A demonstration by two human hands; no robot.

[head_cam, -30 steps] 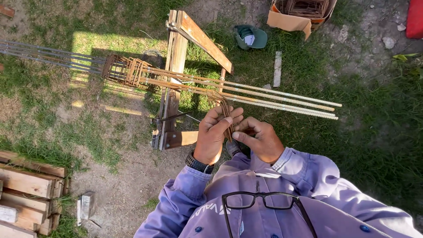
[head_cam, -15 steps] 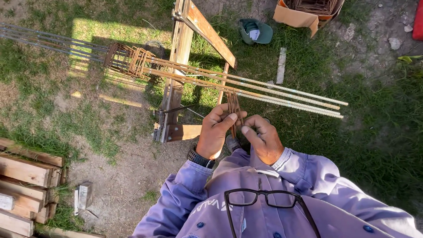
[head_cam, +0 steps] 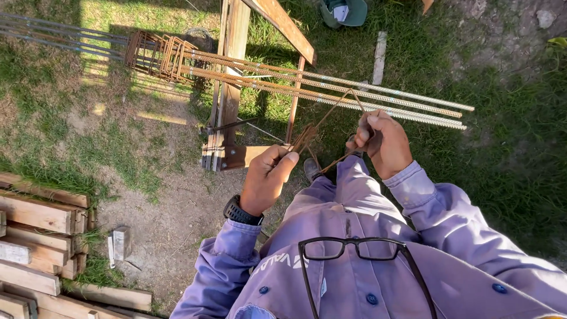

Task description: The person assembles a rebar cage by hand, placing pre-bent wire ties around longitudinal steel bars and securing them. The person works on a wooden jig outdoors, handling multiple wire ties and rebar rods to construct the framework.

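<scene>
My left hand (head_cam: 267, 177) pinches one corner of a rusty square rebar stirrup (head_cam: 328, 121), and my right hand (head_cam: 383, 142) grips its opposite side. The stirrup is held tilted just below the free ends of several long ribbed rebars (head_cam: 378, 97) that lie across a wooden sawhorse (head_cam: 231, 88). A bunch of other rusty stirrups (head_cam: 160, 54) is threaded on the bars at the left. I wear a purple long-sleeved shirt, a black watch on the left wrist, and glasses hang at my chest.
Stacked timber planks (head_cam: 35, 236) lie at the lower left. A green cap (head_cam: 344, 12) rests on the grass at the top. A short wooden strip (head_cam: 380, 56) lies beyond the bars. Ground is grass and bare dirt.
My hands have moved apart, spreading the stirrup open between them; earlier they were close together on it. The view has shifted slightly downward.
</scene>
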